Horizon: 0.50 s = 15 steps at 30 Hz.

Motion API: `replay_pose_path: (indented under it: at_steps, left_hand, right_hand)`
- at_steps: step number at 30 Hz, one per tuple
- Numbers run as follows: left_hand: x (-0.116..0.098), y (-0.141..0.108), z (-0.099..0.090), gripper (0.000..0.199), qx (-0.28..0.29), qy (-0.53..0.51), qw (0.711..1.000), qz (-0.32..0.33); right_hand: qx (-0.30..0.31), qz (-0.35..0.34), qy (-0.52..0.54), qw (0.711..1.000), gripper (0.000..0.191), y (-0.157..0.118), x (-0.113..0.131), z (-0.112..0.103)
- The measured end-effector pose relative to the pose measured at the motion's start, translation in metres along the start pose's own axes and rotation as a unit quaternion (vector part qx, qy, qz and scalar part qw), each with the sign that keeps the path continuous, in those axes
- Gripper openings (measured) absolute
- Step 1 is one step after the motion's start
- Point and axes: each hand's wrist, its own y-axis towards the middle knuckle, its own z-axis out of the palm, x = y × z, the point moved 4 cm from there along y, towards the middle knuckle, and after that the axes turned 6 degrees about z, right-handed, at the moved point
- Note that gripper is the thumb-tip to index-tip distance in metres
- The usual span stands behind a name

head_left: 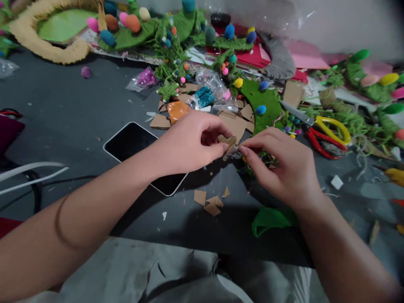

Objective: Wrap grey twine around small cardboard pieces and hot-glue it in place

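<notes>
Between thumb and fingers of my left hand (195, 141) is a small piece of brown cardboard (227, 142), held above the dark table. My right hand (279, 164) meets it from the right, its thumb and index finger pinched at the piece's greyish end; what exactly they grip is too small to make out. Below the hands lie several cut cardboard scraps (213, 203). Under my left wrist rests a phone (134, 139) with a dark screen, partly covered by the arm. Just beyond the hands is a green wrapped ring (265, 103) with coloured balls.
Scissors (328, 130) with red and yellow handles lie at the right. Plastic bags of purple (147, 78), teal (204, 97) and orange clay (177, 110) lie beyond my hands. A beige ring (23, 31) is at the far left. A green curved strip (273, 219) sits near the front edge.
</notes>
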Motion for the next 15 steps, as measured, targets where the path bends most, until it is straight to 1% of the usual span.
replay_pose_path:
  at_steps: [4,7,9,12,15]
  left_hand:
    - [-0.0010,0.0006,-0.0005,0.012,0.037,-0.097,0.994,-0.038]
    - [-0.0019,0.0011,-0.0004,0.012,0.041,-0.151,0.987,-0.047]
    - [-0.0016,0.0018,0.0007,0.014,0.032,-0.186,0.981,-0.053]
    - [0.0010,0.0031,0.0026,0.016,-0.003,-0.225,0.971,-0.079]
    - [0.0036,0.0033,0.0032,0.015,-0.044,-0.226,0.969,-0.091]
  right_hand:
    - [-0.018,0.011,0.018,1.000,0.004,0.0006,0.0004,-0.0024]
    - [-0.015,0.036,0.049,0.998,0.007,0.0002,-0.0002,-0.0017]
    - [-0.013,0.042,0.071,0.997,0.006,-0.0002,-0.0002,-0.0005]
    - [-0.006,0.041,0.080,0.996,0.006,-0.0004,0.0004,0.0015]
    - [-0.008,0.043,0.068,0.997,0.008,-0.0007,0.0005,0.0027]
